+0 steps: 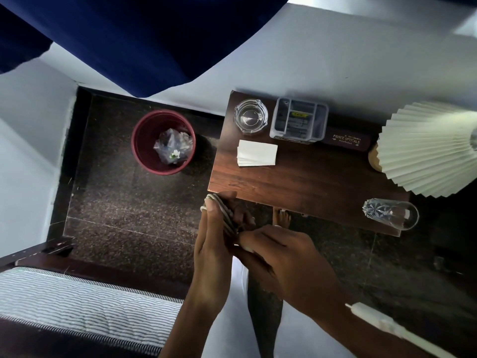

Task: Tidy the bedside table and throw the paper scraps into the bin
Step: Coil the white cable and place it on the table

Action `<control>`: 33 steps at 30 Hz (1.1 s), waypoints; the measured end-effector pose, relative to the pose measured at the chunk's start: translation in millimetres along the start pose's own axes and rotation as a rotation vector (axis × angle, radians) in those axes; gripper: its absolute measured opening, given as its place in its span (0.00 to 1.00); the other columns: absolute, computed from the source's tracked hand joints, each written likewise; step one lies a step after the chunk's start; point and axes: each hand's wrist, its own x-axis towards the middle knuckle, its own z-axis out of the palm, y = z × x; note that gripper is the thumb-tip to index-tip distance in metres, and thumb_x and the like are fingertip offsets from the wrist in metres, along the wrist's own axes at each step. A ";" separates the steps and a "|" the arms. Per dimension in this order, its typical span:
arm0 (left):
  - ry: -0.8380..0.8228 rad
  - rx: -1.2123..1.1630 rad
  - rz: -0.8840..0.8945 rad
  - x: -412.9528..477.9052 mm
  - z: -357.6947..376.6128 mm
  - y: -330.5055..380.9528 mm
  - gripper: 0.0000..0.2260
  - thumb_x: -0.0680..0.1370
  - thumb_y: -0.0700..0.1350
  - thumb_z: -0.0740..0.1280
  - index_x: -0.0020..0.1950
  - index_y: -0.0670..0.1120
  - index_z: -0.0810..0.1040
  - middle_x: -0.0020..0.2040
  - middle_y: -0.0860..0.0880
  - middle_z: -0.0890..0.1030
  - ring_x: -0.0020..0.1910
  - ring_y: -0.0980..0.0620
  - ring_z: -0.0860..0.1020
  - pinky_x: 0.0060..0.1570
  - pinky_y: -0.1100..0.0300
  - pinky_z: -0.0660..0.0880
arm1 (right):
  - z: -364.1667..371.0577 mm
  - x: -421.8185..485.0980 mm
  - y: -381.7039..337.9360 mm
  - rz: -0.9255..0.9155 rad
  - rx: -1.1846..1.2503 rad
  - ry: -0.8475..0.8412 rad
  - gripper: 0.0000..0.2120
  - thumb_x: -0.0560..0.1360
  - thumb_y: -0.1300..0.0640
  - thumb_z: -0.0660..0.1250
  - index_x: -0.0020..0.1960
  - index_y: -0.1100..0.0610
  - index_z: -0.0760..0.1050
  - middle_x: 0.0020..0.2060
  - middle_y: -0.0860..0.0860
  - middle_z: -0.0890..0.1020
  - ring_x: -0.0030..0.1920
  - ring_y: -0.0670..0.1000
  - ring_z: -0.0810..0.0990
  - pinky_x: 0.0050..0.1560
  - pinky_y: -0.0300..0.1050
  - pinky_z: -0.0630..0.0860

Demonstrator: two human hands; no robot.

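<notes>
My left hand [214,236] holds a coil of white cable [224,211] wound round its fingers, just off the front left corner of the wooden bedside table [296,182]. My right hand [278,251] pinches the cable's loose end beside the coil. A stack of white paper slips [256,153] lies on the table's left part. On the dark floor to the left of the table stands the maroon bin [140,146], with a crumpled plastic bag [173,146] inside.
The table holds a glass ashtray [251,117], a clear organiser box [299,120], a dark spectacle case [347,140], a pleated lamp shade [428,151] and a cut-glass tumbler [391,214] lying on its side. A striped bed [82,303] is at lower left.
</notes>
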 end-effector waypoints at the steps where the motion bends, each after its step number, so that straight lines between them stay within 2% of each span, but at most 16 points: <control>1: -0.005 -0.010 -0.002 0.5 0.0 -0.6 0.22 0.77 0.68 0.60 0.51 0.52 0.81 0.42 0.50 0.79 0.47 0.46 0.75 0.57 0.44 0.71 | 1.4 -0.3 3.3 -0.024 -0.001 0.005 0.14 0.72 0.57 0.74 0.54 0.53 0.74 0.41 0.50 0.86 0.38 0.48 0.85 0.43 0.39 0.83; 2: -0.003 -0.019 -0.008 1.0 -0.2 -1.5 0.23 0.77 0.68 0.59 0.51 0.51 0.81 0.42 0.50 0.78 0.48 0.43 0.75 0.57 0.42 0.71 | 3.2 -1.3 7.0 -0.027 0.022 0.004 0.18 0.70 0.58 0.76 0.55 0.52 0.72 0.43 0.51 0.86 0.40 0.49 0.86 0.44 0.40 0.83; 4: 0.027 -0.035 -0.024 1.2 -0.9 -2.8 0.23 0.76 0.68 0.59 0.50 0.50 0.80 0.42 0.48 0.77 0.48 0.41 0.73 0.57 0.41 0.70 | 7.1 -1.6 8.7 0.010 0.074 0.039 0.17 0.71 0.57 0.73 0.57 0.51 0.71 0.46 0.50 0.86 0.43 0.48 0.85 0.47 0.39 0.82; 6: 0.061 -0.028 -0.034 1.0 -0.4 -3.9 0.21 0.77 0.66 0.61 0.50 0.49 0.80 0.42 0.46 0.77 0.47 0.43 0.75 0.53 0.46 0.72 | 13.6 -4.5 10.3 0.069 0.132 0.110 0.16 0.72 0.56 0.73 0.57 0.49 0.72 0.47 0.48 0.85 0.46 0.47 0.84 0.50 0.37 0.80; 9: 0.084 -0.031 -0.035 1.4 0.0 -6.4 0.16 0.80 0.58 0.63 0.49 0.47 0.80 0.40 0.47 0.79 0.40 0.51 0.79 0.41 0.58 0.76 | 21.2 -7.5 8.1 0.156 0.193 0.217 0.16 0.72 0.55 0.73 0.58 0.47 0.74 0.49 0.47 0.85 0.50 0.45 0.83 0.54 0.32 0.77; 10: 0.074 -0.034 -0.034 1.3 1.3 -6.2 0.14 0.80 0.56 0.63 0.49 0.46 0.79 0.40 0.46 0.79 0.40 0.51 0.79 0.39 0.59 0.75 | 22.6 -8.2 6.7 0.171 0.204 0.250 0.14 0.73 0.53 0.72 0.58 0.47 0.74 0.49 0.47 0.85 0.51 0.45 0.82 0.56 0.30 0.76; 12: 0.039 -0.067 -0.043 1.3 2.9 -5.6 0.13 0.80 0.53 0.65 0.48 0.45 0.81 0.43 0.41 0.79 0.43 0.48 0.79 0.41 0.58 0.77 | 22.8 -8.5 1.7 0.209 0.224 0.324 0.12 0.74 0.52 0.70 0.57 0.47 0.75 0.48 0.47 0.86 0.51 0.45 0.83 0.56 0.30 0.77; 15: 0.010 -0.214 -0.094 0.6 2.6 -3.5 0.12 0.80 0.49 0.63 0.43 0.47 0.83 0.42 0.44 0.82 0.44 0.50 0.82 0.42 0.61 0.79 | 20.3 -5.0 -8.5 0.384 0.384 0.425 0.13 0.72 0.48 0.73 0.54 0.45 0.76 0.47 0.37 0.84 0.48 0.41 0.84 0.49 0.36 0.81; 17: -0.019 -0.285 -0.110 -0.4 2.2 -2.4 0.11 0.81 0.48 0.62 0.47 0.46 0.83 0.47 0.43 0.81 0.48 0.50 0.80 0.48 0.61 0.79 | 20.2 -2.1 -12.1 0.517 0.581 0.529 0.13 0.69 0.48 0.76 0.50 0.45 0.77 0.44 0.31 0.83 0.46 0.38 0.84 0.47 0.32 0.79; 19: -0.043 -0.312 -0.098 -2.2 3.8 -1.7 0.13 0.82 0.46 0.61 0.52 0.43 0.84 0.55 0.40 0.83 0.53 0.49 0.81 0.51 0.61 0.79 | 22.2 0.5 -10.7 0.536 0.609 0.593 0.10 0.69 0.50 0.76 0.48 0.47 0.78 0.42 0.34 0.84 0.45 0.40 0.85 0.46 0.33 0.80; 22: -0.066 -0.319 -0.079 -4.6 8.1 0.2 0.16 0.82 0.44 0.57 0.56 0.43 0.85 0.61 0.41 0.83 0.59 0.51 0.82 0.55 0.62 0.79 | 25.7 1.5 -8.4 0.504 0.568 0.599 0.07 0.72 0.53 0.73 0.50 0.51 0.81 0.44 0.36 0.85 0.48 0.40 0.85 0.48 0.37 0.81; 26: -0.097 -0.395 -0.050 -5.0 11.4 3.3 0.18 0.82 0.42 0.56 0.50 0.47 0.86 0.63 0.44 0.83 0.67 0.50 0.79 0.68 0.57 0.73 | 25.6 4.0 -10.6 0.453 0.516 0.617 0.09 0.73 0.57 0.73 0.53 0.49 0.81 0.48 0.36 0.84 0.50 0.38 0.84 0.51 0.34 0.80; 28: -0.097 -0.413 -0.031 -4.1 10.1 1.5 0.16 0.82 0.42 0.56 0.54 0.44 0.84 0.66 0.43 0.81 0.70 0.48 0.76 0.71 0.54 0.69 | 24.9 4.7 -9.1 0.420 0.485 0.606 0.08 0.74 0.57 0.72 0.53 0.51 0.82 0.48 0.39 0.85 0.51 0.39 0.84 0.51 0.37 0.80; 30: -0.094 -0.397 -0.025 -2.6 9.8 0.7 0.16 0.82 0.43 0.57 0.61 0.41 0.81 0.68 0.43 0.80 0.70 0.49 0.75 0.68 0.55 0.72 | 26.2 3.6 -7.9 0.395 0.447 0.526 0.09 0.76 0.52 0.70 0.55 0.53 0.83 0.50 0.43 0.86 0.54 0.42 0.84 0.53 0.43 0.81; 33: -0.076 -0.391 -0.056 2.1 9.2 3.5 0.18 0.81 0.46 0.59 0.65 0.39 0.78 0.65 0.42 0.81 0.67 0.50 0.79 0.57 0.62 0.78 | 33.3 -3.5 -2.9 0.406 0.478 0.411 0.16 0.75 0.44 0.69 0.59 0.52 0.82 0.55 0.44 0.84 0.58 0.45 0.82 0.57 0.46 0.79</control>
